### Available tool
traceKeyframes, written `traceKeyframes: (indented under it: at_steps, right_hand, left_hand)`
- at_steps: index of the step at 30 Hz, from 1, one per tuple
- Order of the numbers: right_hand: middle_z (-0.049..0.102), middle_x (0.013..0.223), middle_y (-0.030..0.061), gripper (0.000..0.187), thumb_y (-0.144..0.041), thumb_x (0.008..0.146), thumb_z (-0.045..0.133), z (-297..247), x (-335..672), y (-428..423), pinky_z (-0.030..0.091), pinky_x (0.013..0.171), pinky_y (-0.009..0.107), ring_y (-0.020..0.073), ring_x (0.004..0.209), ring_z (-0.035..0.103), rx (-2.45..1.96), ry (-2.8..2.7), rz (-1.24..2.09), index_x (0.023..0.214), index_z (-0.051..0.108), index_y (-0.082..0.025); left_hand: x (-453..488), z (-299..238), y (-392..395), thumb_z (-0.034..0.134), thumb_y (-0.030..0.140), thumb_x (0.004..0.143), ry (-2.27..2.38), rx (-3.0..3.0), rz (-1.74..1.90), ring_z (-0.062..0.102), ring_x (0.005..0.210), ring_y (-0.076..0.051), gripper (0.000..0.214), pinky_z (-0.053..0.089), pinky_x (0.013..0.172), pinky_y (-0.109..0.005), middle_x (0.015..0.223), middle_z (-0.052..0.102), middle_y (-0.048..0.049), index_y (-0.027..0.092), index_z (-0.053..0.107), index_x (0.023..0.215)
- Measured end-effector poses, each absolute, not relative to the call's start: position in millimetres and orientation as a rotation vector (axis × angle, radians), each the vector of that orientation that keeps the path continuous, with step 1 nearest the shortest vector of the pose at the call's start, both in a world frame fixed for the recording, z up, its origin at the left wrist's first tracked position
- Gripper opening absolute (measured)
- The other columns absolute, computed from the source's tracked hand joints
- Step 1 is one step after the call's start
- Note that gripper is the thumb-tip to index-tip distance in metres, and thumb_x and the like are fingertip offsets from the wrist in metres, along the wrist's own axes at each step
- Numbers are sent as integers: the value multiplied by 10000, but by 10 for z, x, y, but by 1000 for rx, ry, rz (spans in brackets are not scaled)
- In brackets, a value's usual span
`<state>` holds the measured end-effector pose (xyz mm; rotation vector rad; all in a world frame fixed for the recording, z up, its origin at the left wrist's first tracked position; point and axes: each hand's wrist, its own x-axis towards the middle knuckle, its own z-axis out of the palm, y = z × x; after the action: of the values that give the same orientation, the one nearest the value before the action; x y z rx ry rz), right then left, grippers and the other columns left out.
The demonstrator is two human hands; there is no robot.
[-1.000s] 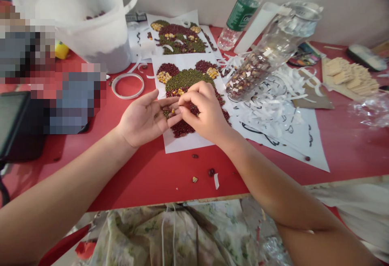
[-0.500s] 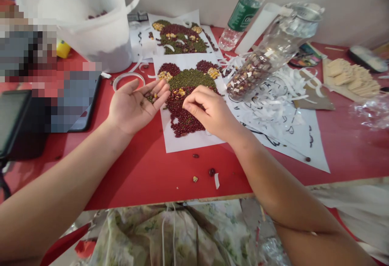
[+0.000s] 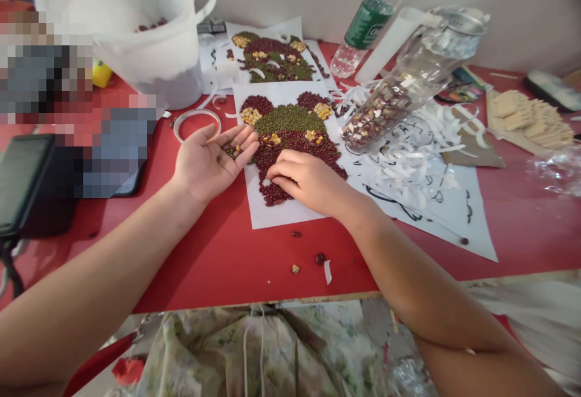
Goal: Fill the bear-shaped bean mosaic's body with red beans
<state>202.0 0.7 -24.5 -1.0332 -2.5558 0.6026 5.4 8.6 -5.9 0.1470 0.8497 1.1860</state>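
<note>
My left hand (image 3: 206,161) is palm up, slightly cupped, with a few mixed beans (image 3: 232,150) and corn kernels in it. My right hand (image 3: 308,180) is over the lower part of a bean picture, its fingertips together at the dark red beans (image 3: 276,194); whatever they hold is too small to make out. The picture lies on a white paper sheet (image 3: 258,218). It has a band of green beans (image 3: 290,120) above the red ones, two round red patches at the top, and yellow corn kernels (image 3: 323,111) in small clusters.
A white bucket (image 3: 145,64) stands back left, near a tape roll (image 3: 181,123). Another bean picture (image 3: 276,52) lies behind. At right are a bottle of beans (image 3: 379,112), a green-labelled bottle (image 3: 370,22), paper strips (image 3: 408,161) and wooden sticks (image 3: 531,115). Loose beans (image 3: 320,258) lie near the front edge.
My right hand has moved down and a little left, its fingertips now at the lower red beans. More of the corn clusters shows. My left hand still has the beans in its palm.
</note>
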Motion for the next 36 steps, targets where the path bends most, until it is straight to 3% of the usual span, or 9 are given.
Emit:
traceKeyframes:
  at_steps: [8, 17, 26, 36]
  right_hand:
    - [589, 887, 61, 215, -172, 942, 544, -280, 2027, 13, 432, 771, 307, 160, 809, 571, -980, -2544, 559, 964, 756, -146]
    - [564, 921, 47, 152, -134, 916, 542, -263, 2001, -4, 420, 792, 294, 153, 818, 563, -1072, -2489, 636, 886, 689, -164]
    - [575, 906, 50, 204, -141, 950, 498, -277, 2015, 25, 399, 794, 296, 157, 837, 558, -1003, -2530, 656, 907, 696, -161]
    - [621, 872, 65, 253, -140, 934, 508, -277, 2033, 21, 383, 733, 307, 154, 758, 531, -868, -2665, 335, 909, 759, -147]
  left_hand:
    - [73, -45, 68, 331, 290, 986, 859, 148, 1185, 749, 791, -181, 502, 608, 831, -275, 824, 735, -93, 50, 418, 1418]
    - [63, -56, 75, 325, 299, 995, 868, 184, 1186, 750, 798, -172, 503, 620, 814, -272, 843, 728, -88, 23, 424, 1403]
    - [65, -77, 86, 331, 298, 991, 874, 180, 1187, 746, 781, -170, 497, 626, 800, -274, 837, 724, -89, 32, 430, 1398]
    - [75, -64, 75, 339, 314, 991, 884, 181, 1197, 737, 795, -172, 535, 612, 825, -272, 833, 722, -92, 3, 420, 1418]
